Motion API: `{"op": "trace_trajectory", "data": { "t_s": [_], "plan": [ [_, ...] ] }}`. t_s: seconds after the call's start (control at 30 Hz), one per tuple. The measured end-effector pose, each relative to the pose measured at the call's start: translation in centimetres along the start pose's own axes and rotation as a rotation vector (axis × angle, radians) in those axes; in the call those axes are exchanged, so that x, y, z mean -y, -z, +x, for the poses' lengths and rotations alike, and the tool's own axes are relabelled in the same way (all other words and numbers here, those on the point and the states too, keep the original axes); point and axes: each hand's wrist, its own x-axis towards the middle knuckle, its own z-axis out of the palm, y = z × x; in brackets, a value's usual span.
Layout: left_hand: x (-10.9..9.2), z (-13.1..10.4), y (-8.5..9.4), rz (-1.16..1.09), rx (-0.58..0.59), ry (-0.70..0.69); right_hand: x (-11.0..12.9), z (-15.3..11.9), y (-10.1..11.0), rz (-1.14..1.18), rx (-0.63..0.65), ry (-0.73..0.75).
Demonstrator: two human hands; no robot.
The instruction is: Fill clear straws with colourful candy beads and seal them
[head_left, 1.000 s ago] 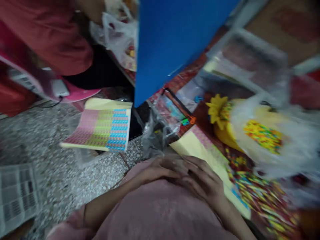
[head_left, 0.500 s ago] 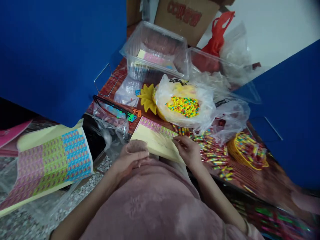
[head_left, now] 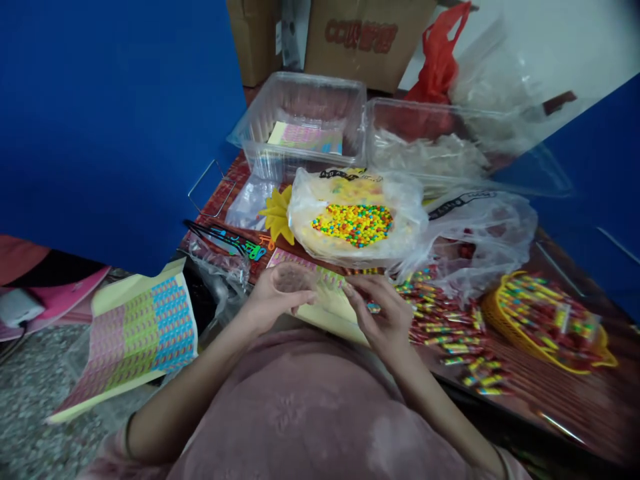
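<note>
A pale yellow sticker sheet [head_left: 333, 305] with pink and green printed rows lies at the table's front edge, against my body. At its left side my left hand [head_left: 277, 297] curls with the thumb pointing right; what its fingers hold, if anything, is hidden. My right hand [head_left: 383, 313] pinches at the printed row on the sheet's right part, thumb and forefinger together. Small coloured bits show beneath that hand. Just beyond the sheet, an opened white plastic bag [head_left: 305, 230] holds many small round candies [head_left: 357, 225], mostly yellow. Filled candy tubes [head_left: 445, 320] lie scattered right of my right hand.
A yellow basket [head_left: 505, 347] of filled tubes stands at right. Behind are a clear plastic bin [head_left: 315, 83] with sheets, a cardboard box [head_left: 370, 60] and a red bag [head_left: 440, 67]. Keys [head_left: 257, 251] lie left. Another sticker sheet [head_left: 140, 333] hangs at lower left. Blue panels flank the table.
My right hand has moved from the sheet's edge onto its printed row. My left hand has risen slightly over the sheet. The camera view has shifted, bringing the basket further into sight.
</note>
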Motion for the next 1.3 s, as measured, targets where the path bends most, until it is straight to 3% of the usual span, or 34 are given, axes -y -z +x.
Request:
{"op": "trace_trajectory", "data": {
  "t_s": [0.17,0.4,0.47,0.6,0.67,0.8,1.0,1.17,1.3],
  "plan": [
    [0.0,1.1,-3.1,-0.006,0.034,0.045,1.1,1.4,1.0,0.103,0.312,0.183],
    [1.2,1.5,-3.9,0.041,0.103,0.068,-0.2,0.7,1.6,0.174,0.341,0.184],
    [0.8,1.3,-3.7,0.069,0.122,0.073,-0.8,0.6,2.0,0.234,0.285,0.105],
    [-0.2,1.1,-3.7,0.234,0.049,-0.007,-1.8,0.6,2.7,0.312,-0.07,-0.238],
    [-0.4,1.1,-3.9,0.311,0.008,-0.07,-1.9,0.7,2.9,0.311,-0.132,-0.291],
    [-0.4,1.0,-4.4,0.364,0.002,-0.14,-0.8,1.1,3.2,0.305,-0.046,-0.112],
    [-0.8,1.0,-5.0,0.291,0.039,-0.107,-0.3,1.2,3.0,0.122,0.058,0.2],
    [0.1,1.1,-4.8,0.145,0.115,0.046,-1.3,1.1,2.9,0.047,0.072,0.272],
    [1.6,1.0,-4.3,0.012,0.17,0.193,-1.3,1.4,3.2,0.113,0.215,0.259]
  ]
}}
